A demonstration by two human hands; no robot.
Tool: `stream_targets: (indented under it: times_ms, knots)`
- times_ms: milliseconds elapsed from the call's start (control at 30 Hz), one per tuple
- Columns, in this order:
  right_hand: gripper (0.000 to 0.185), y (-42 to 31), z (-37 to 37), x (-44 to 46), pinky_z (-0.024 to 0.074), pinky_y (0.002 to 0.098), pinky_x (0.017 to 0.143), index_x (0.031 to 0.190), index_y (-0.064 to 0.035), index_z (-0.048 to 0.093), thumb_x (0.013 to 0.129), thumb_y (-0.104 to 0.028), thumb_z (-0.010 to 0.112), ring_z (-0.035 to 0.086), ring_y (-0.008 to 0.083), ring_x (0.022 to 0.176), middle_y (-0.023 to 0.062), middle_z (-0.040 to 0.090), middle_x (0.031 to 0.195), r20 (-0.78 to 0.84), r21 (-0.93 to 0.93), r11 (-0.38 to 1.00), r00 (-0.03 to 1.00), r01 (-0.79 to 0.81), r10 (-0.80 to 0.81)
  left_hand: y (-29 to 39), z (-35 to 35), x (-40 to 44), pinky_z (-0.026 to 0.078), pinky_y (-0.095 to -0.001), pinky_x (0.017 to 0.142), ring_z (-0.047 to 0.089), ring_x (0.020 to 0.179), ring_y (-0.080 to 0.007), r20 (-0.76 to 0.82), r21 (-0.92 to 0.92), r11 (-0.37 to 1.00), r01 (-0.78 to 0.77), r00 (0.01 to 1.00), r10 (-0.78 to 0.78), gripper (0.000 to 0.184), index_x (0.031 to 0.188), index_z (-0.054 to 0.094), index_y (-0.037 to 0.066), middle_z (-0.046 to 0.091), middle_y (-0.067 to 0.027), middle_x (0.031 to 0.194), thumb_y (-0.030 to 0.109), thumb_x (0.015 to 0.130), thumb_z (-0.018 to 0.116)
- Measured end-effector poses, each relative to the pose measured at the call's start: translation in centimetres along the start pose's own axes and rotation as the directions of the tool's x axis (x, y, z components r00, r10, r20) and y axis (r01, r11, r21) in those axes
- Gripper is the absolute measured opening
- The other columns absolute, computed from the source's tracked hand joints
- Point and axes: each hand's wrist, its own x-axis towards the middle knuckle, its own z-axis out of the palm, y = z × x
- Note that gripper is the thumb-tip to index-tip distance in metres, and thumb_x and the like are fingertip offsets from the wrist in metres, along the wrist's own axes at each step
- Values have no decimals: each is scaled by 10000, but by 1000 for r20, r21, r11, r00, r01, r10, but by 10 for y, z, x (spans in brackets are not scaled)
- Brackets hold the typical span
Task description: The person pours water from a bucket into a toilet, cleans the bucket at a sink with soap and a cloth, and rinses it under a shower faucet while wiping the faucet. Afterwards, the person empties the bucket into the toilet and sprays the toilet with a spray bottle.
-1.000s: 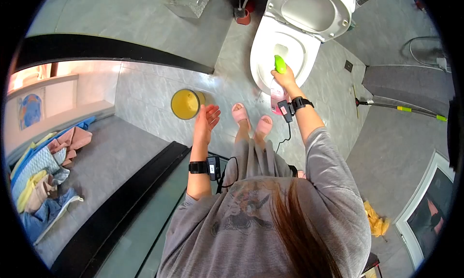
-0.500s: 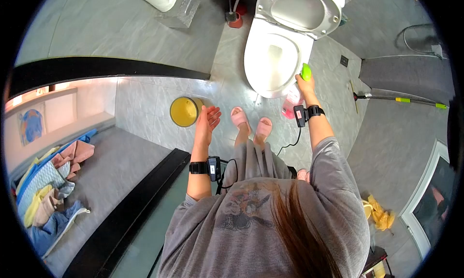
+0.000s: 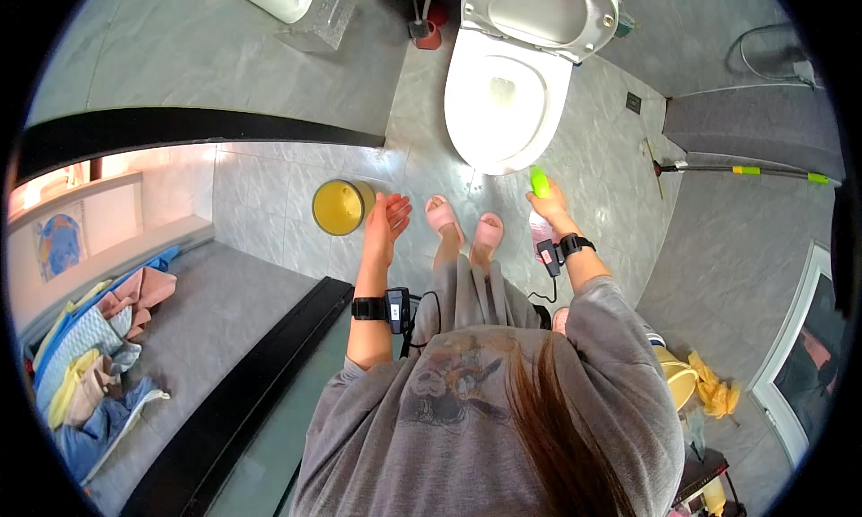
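My right hand [image 3: 556, 204] is wrapped round a spray bottle [image 3: 539, 183] with a bright green head and a clear body holding pink liquid. The bottle is just in front of the white toilet [image 3: 456, 122], whose lid and seat are raised. My left hand [image 3: 388, 219] hangs palm up with fingers spread, holding nothing. Close to its left is a round trash bin [image 3: 339, 208] with a yellow inside and a dark rim. Both wrists carry black straps with small boxes and cables.
A toilet brush in a red holder [image 3: 427, 37] stands left of the toilet. On the right, a long-handled tool [image 3: 745, 169] lies along the wall. A dark-framed partition [image 3: 206, 126] runs at left, with clothes [image 3: 108, 337] beyond. Yellow basins [image 3: 678, 378] sit behind at right.
My right hand has drawn the spray bottle back from the toilet's right edge, leftward and closer to my body. My left hand stays open in nearly the same place.
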Motion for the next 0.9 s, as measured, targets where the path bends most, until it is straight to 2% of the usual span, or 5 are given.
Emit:
stream_targets:
  times_ms: [133,300,433,667,900]
  knots:
    - [394,-8,11,-11,407,369,773,951,-45,504,616,-229,596,502,312,918,166,533,958,69,-88,994,995,-63,69,-4,0,-4,388,-296,797,505,965,-197,-6,-5,1000,3,1000,-3,497,1082,427,21,523,-99,1058,448,854,315]
    - [392,-3,36,7,412,373,769,937,-42,522,601,-225,608,512,325,902,175,551,919,1,104,982,987,158,-159,-10,1,-12,388,-300,803,499,970,-200,3,6,1000,-6,1000,6,499,1091,419,11,518,-106,1055,438,858,309]
    - [431,-30,35,26,416,357,768,964,-21,513,593,-214,619,519,328,882,178,555,902,71,-64,998,997,26,-22,-14,2,-16,387,-302,806,496,971,-196,-22,5,1000,-5,1000,5,498,1087,419,2,518,-107,1046,430,862,300]
    - [426,-43,36,63,415,350,773,932,-8,505,589,-230,623,516,323,890,190,549,923,122,208,965,975,157,-184,-20,-2,-15,405,-296,779,515,934,-190,-47,2,1000,5,999,-5,478,1059,437,17,530,-99,1020,431,863,300]
    - [430,-79,12,81,418,365,766,925,-11,499,589,-248,623,522,315,885,185,551,899,-42,-27,999,999,29,-30,-20,-1,-14,411,-295,769,521,923,-188,-52,-12,1000,-2,999,1,474,1045,443,23,537,-94,1004,437,861,303]
